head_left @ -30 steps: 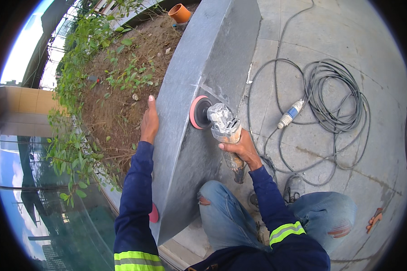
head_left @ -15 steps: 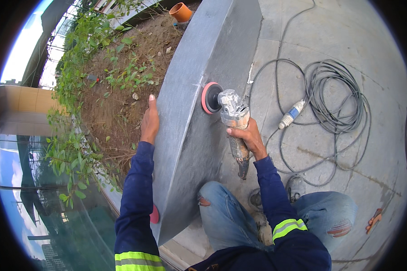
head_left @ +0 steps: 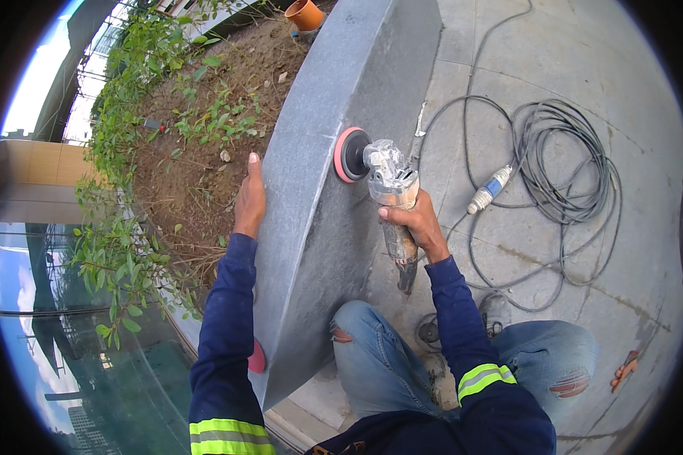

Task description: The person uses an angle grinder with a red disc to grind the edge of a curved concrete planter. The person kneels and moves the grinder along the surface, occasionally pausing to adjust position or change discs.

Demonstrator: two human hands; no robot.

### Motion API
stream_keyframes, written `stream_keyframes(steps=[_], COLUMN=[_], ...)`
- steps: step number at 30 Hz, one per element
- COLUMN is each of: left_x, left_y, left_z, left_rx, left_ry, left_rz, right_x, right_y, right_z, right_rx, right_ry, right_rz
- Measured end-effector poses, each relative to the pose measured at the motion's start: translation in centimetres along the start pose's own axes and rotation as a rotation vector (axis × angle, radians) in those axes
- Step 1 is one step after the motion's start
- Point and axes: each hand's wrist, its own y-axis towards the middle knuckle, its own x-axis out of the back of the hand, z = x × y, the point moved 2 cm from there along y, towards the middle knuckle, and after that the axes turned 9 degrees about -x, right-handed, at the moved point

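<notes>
My right hand [head_left: 419, 225] is wrapped around the body of an angle grinder [head_left: 391, 178], whose metal head is dusted white. Its round black pad with a pink rim [head_left: 352, 155] sits against the side face of a grey stone wall [head_left: 330, 220], close to the top edge. On the far left edge of the wall's top lies my left hand [head_left: 250, 199], fingers stretched out and holding nothing; part of it is hidden. A second pink disc [head_left: 257, 357] shows beside my left forearm at the wall's top.
Left of the wall is a soil bed with green plants [head_left: 220, 117] and an orange pipe [head_left: 304, 14]. A coiled black cable [head_left: 569, 163] with a blue-and-white connector [head_left: 490, 189] lies on the paving at right. An orange-brown object [head_left: 624, 371] lies farther right.
The grinder's pad has shifted slightly up and left along the stone, nearer the top edge. My left hand has moved a little up and stays at the wall's far edge.
</notes>
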Motion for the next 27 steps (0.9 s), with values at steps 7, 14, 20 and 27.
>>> stream_keyframes(steps=[7,14,20,27], left_x=[0.3,0.2,0.3,1.0], left_y=[-0.4,-0.6,-0.5,-0.9], left_z=[0.2,-0.2,-0.4,-1.1], left_rx=[-0.002,0.017,0.043,0.096], left_ry=[-0.023,0.011,0.013,0.05], left_rz=[0.017,0.004,0.02,0.025], right_x=[-0.4,-0.8,-0.6,-1.0], right_y=[-2.8,-0.2,0.5,-3.6], right_z=[-1.5,1.5,1.6,1.3], right_rx=[-0.058,0.005,0.054,-0.052], right_ry=[-0.089,-0.018,-0.011,-0.186], right_rz=[0.01,0.032,-0.016,0.05])
